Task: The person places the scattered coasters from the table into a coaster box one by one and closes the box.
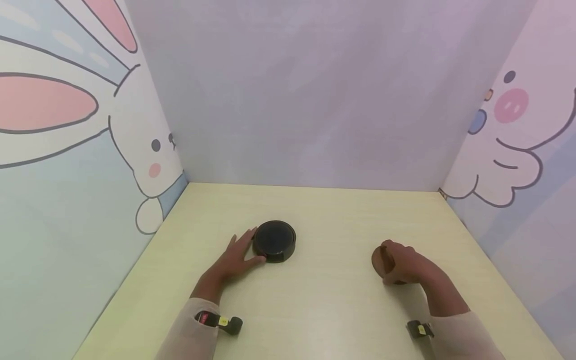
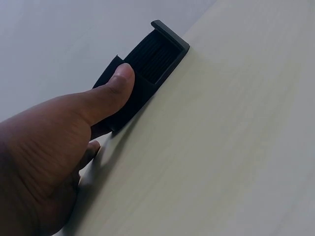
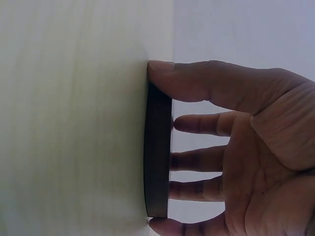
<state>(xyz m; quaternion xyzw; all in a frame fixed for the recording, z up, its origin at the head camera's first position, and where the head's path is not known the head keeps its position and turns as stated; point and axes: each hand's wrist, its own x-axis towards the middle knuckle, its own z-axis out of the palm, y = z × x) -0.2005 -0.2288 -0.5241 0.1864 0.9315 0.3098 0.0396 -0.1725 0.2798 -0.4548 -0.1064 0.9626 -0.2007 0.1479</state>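
Note:
A black round holder (image 1: 274, 238) with a raised rim sits on the table. Its side, seen in the left wrist view, has a wide opening with fine ridges. My left hand (image 1: 237, 258) holds it from the left, the thumb pressed on its side and the fingers at its far edge. Farther right, my right hand (image 1: 406, 263) grips a brown round coaster (image 1: 380, 261) from above. In the right wrist view the dark edge of the coaster (image 3: 158, 152) lies close over the tabletop, between the thumb and the little finger, with the other fingers along its far side.
The pale wooden table (image 1: 330, 310) meets a plain lilac wall (image 1: 310, 95) at the back. Side walls with a cartoon rabbit (image 1: 130, 145) on the left and a white cartoon animal (image 1: 517, 135) on the right close it in. Each wrist wears a black strap.

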